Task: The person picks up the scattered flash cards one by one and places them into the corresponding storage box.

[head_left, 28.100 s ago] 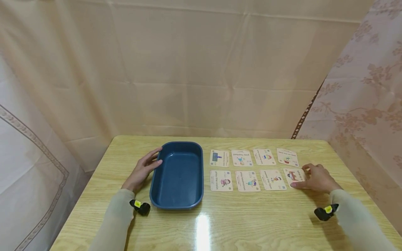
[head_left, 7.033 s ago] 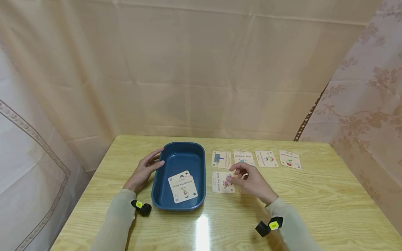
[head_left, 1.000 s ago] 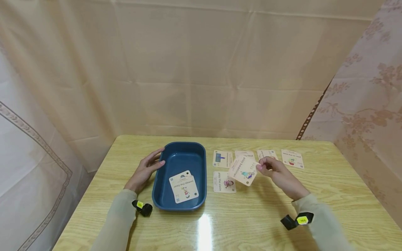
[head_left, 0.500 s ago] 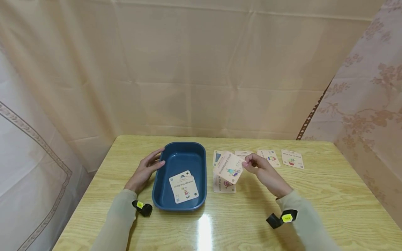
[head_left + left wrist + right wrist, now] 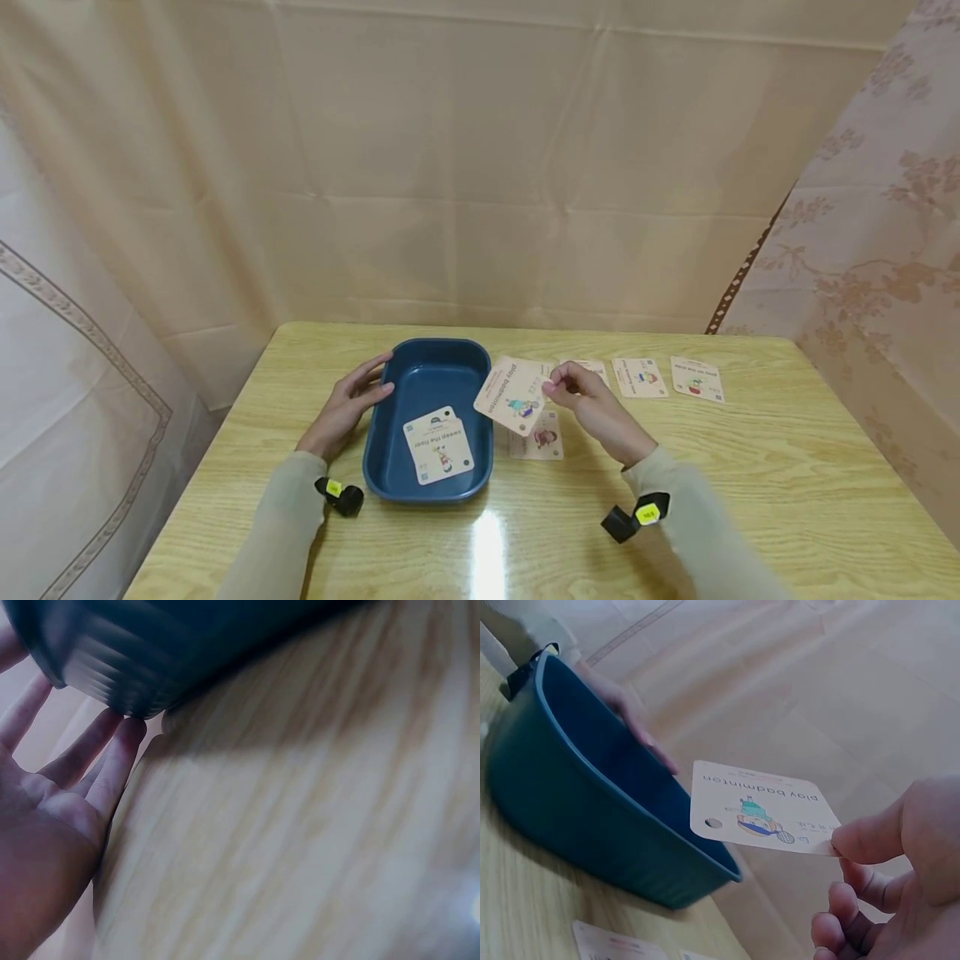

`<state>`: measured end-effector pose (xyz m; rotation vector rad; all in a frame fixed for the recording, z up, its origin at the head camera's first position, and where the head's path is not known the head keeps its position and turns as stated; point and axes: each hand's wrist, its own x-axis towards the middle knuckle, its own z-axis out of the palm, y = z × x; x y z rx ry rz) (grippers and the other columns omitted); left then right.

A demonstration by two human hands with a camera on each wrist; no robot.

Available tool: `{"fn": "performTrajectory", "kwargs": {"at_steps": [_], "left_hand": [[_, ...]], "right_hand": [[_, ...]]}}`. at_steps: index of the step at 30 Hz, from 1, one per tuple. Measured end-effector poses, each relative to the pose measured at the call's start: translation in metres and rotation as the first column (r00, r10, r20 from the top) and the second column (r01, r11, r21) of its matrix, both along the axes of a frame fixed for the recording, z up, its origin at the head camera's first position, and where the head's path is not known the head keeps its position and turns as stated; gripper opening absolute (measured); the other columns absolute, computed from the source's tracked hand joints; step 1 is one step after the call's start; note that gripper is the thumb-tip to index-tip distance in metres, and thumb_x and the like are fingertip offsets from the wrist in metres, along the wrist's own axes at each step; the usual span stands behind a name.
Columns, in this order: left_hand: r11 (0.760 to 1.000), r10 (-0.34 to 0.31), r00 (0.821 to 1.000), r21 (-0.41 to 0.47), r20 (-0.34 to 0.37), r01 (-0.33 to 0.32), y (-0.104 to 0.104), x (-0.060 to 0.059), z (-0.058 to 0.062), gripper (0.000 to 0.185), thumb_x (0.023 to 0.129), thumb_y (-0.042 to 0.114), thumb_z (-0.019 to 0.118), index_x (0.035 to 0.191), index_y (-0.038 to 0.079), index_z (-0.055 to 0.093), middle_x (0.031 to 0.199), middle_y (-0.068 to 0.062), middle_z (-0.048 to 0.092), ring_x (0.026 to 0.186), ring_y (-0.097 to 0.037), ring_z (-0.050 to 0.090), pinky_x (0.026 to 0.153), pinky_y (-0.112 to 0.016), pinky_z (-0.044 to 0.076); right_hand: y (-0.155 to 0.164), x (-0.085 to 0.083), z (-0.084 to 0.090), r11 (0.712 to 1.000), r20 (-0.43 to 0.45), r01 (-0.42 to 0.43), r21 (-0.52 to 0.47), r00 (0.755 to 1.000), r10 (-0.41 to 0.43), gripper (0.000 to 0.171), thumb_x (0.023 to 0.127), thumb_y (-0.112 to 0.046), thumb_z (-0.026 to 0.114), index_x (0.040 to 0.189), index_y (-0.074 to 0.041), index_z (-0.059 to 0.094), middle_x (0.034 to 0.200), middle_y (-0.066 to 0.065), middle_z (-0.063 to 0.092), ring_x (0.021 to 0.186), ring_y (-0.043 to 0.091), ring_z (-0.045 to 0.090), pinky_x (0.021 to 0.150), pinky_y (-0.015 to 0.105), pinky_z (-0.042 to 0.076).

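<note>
A flashcard reading "play badminton" [image 5: 513,395] is pinched by its corner between the thumb and fingers of my right hand [image 5: 600,410]. It hangs above the table at the right rim of a blue plastic tub [image 5: 427,367]; the right wrist view shows it tilted near the tub wall. My left hand [image 5: 345,410] rests against the tub's left side. Its fingers look fairly straight, with fingertips on the outer wall [image 5: 127,667] and the thumb at the rim. Inside the tub lies a "sweep the floor" card [image 5: 438,450], partly covering another card.
On the wooden table [image 5: 750,500] right of the tub, a card with a violin picture [image 5: 545,435] lies partly covered by the held card. Behind it runs a row of cards, including a "play on the slide" card [image 5: 697,380]. Cloth curtains [image 5: 480,167] hang behind and at both sides.
My right hand has carried the badminton card leftward from over the table to the tub's right rim. Earlier, the tub held no cards and two rows lay out. The left hand has stayed put.
</note>
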<state>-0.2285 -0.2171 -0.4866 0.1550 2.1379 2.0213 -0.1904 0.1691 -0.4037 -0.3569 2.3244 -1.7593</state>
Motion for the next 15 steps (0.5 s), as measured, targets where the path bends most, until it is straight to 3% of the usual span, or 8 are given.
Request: {"fn": "performTrajectory", "kwargs": {"at_steps": [8,15], "left_hand": [[1.000,0.009,1.000,-0.004,0.001,-0.009,0.000,0.000,0.000,0.060,0.101,0.025,0.066,0.155,0.021,0.042,0.160,-0.014,0.034,0.145,-0.037,0.034,0.119,-0.058,0.024],[1.000,0.011,1.000,-0.003,0.013,-0.011,0.000,0.001,0.001,0.060,0.100,0.027,0.067,0.155,0.024,0.043,0.160,-0.012,0.035,0.145,-0.035,0.034,0.119,-0.057,0.023]], "right_hand": [[-0.022,0.000,-0.007,1.000,0.062,0.031,-0.004,0.998,-0.030,0.010,0.105,-0.011,0.054,0.104,0.000,0.053,0.097,0.008,0.049,0.094,0.029,0.048,0.086,0.040,0.041],[-0.039,-0.001,-0.012,0.999,0.048,0.032,0.018,0.998,-0.033,0.011,0.105,-0.014,0.055,0.103,-0.003,0.053,0.095,0.007,0.050,0.089,0.024,0.047,0.074,0.032,0.040]]}}
